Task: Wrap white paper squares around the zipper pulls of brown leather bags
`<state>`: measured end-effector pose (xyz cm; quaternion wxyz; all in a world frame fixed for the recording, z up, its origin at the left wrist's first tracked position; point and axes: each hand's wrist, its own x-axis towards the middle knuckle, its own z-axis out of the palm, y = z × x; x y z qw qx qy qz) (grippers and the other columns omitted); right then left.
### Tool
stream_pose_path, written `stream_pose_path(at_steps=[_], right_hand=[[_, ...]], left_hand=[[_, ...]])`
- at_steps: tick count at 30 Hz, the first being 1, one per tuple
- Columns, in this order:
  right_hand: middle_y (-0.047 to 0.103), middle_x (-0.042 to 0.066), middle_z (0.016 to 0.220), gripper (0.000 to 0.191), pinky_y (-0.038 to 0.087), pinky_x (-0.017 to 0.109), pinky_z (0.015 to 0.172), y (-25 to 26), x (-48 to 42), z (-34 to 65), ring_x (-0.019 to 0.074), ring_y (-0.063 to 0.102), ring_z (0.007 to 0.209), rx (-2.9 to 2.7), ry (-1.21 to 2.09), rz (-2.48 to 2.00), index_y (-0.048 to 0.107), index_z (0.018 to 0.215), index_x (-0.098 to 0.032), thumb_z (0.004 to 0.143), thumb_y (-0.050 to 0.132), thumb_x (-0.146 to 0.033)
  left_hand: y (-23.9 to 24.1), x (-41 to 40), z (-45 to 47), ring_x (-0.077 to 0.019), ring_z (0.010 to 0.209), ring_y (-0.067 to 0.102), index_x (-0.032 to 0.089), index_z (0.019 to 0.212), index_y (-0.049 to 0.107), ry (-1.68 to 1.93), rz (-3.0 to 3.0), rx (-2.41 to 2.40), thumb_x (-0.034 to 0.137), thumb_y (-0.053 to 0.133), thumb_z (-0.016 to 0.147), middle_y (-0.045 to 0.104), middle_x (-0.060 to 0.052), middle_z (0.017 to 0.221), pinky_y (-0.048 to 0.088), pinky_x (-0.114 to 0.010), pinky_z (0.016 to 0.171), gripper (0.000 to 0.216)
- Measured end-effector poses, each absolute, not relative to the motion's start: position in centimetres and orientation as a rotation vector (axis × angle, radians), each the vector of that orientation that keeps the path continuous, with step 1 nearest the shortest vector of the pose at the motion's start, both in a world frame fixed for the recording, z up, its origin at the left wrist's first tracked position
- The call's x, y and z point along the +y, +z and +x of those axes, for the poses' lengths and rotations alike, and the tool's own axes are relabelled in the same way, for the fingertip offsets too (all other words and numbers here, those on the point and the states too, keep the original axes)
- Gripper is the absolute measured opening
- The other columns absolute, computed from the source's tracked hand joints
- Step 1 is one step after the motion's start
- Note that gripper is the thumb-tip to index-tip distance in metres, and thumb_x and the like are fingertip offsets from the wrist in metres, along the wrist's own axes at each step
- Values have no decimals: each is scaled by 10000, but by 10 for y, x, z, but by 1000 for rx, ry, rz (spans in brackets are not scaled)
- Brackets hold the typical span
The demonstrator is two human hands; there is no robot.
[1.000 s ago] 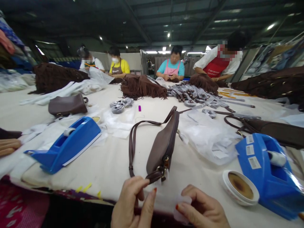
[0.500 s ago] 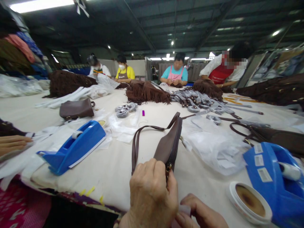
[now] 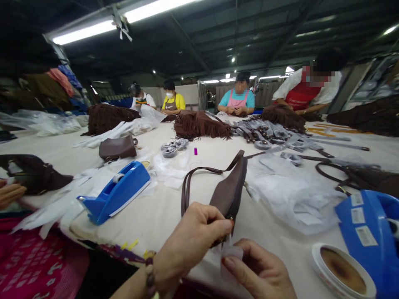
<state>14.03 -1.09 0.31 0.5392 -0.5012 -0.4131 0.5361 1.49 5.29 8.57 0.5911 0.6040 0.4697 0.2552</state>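
A small brown leather handbag (image 3: 226,191) lies on the cloth-covered table in front of me, its zip edge to the right and its strap (image 3: 187,187) looped to the left. My left hand (image 3: 199,228), a beaded bracelet on the wrist, is closed on the bag's near end by the zip. Close beside it, my right hand (image 3: 260,265) pinches a small piece of thin white paper (image 3: 232,253) between thumb and fingers. The paper touches or nearly touches the zip end; exactly how they meet is hidden by my fingers.
Blue tape dispensers stand left (image 3: 116,191) and right (image 3: 361,224). A round tub (image 3: 343,270) of brown paste sits at right. Plastic wrapping (image 3: 296,195) and wrapped straps (image 3: 258,133) lie beyond. Another person's hand (image 3: 11,193) is at far left; several co-workers sit or stand opposite.
My left hand has turned from a fist over the bag's near end to a thumb-and-finger grip there. My right hand has come up with the white paper. The view has swung left.
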Motion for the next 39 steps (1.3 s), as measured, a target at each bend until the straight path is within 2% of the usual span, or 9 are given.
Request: stream_pose_path(at_steps=[9, 19, 23, 27, 32, 35, 39], right_hand=[[503, -18, 510, 308, 298, 218, 499, 8, -9, 131, 104, 387, 514, -872, 1237, -1190, 623, 555, -152, 575, 754, -431], [550, -16, 514, 289, 336, 205, 499, 18, -6, 123, 101, 434, 510, -771, 1270, -1084, 645, 559, -157, 572, 771, -417], [575, -4, 501, 291, 344, 201, 470, 27, -5, 121, 98, 441, 486, -677, 1292, -1112, 692, 579, -157, 538, 790, -427], [630, 32, 574, 313, 384, 227, 500, 30, -1, 120, 133, 492, 535, -657, 1321, -1118, 724, 644, -160, 575, 760, -463], [611, 32, 644, 280, 419, 237, 566, 28, 3, 120, 154, 525, 623, -784, 1073, -1191, 732, 620, -179, 621, 730, -459], [602, 25, 634, 293, 395, 196, 469, 23, 6, 118, 120, 503, 565, -741, 1123, -1205, 743, 644, -183, 604, 746, -474], [603, 5, 553, 399, 284, 136, 329, 16, 9, 115, 39, 395, 385, -430, 1365, -1189, 750, 726, -181, 501, 802, -506]], left_hand=[[86, 54, 15, -74, 502, 363, 112, 565, 648, 589, 1236, 1027, 289, 651, 629, 562, 2, 542, 219, -234, 491, 188], [86, 56, 15, -86, 524, 402, 99, 587, 647, 580, 1214, 1055, 301, 666, 604, 577, -16, 567, 232, -233, 501, 203], [85, 57, 13, -84, 489, 346, 109, 567, 609, 591, 1303, 1050, 370, 610, 675, 480, 14, 494, 207, -239, 479, 282], [81, 56, 9, -78, 456, 265, 162, 487, 461, 671, 1335, 1026, 383, 491, 776, 352, 55, 438, 180, -247, 465, 365], [75, 50, -1, -96, 497, 344, 163, 575, 505, 708, 1346, 1090, 261, 460, 751, 434, 35, 504, 243, -244, 490, 207], [73, 48, -6, -106, 533, 374, 160, 607, 526, 670, 1367, 1112, 223, 444, 713, 479, 18, 565, 272, -250, 508, 148], [76, 49, -6, -104, 540, 364, 149, 619, 535, 590, 1394, 1113, 272, 502, 678, 458, 27, 558, 273, -247, 518, 140]])
